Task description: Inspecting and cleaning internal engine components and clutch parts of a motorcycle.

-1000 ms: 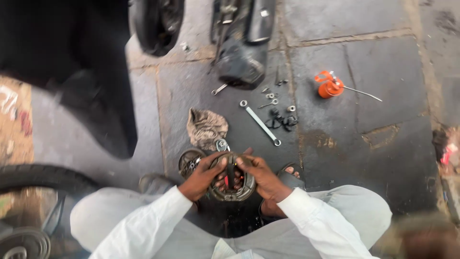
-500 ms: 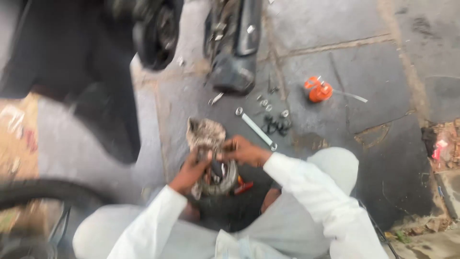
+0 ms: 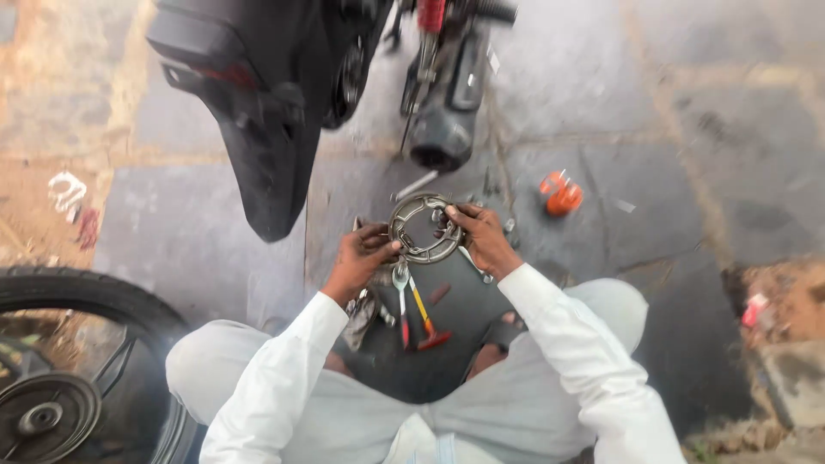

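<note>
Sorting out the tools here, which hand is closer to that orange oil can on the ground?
Right. The right hand grips the ring-shaped part just left of the orange oil can; the left hand holds the ring's far side.

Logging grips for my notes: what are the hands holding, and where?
Both hands hold one round grey metal brake-shoe ring: left hand at its left rim, right hand at its right rim.

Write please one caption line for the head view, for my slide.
Both hands, left hand and right hand, hold a round metal brake-shoe ring above pliers.

The person wears long white cloth sleeves (image 3: 567,344) reaching the wrists behind bare hands (image 3: 485,241), above pale grey trousers (image 3: 481,412).
</note>
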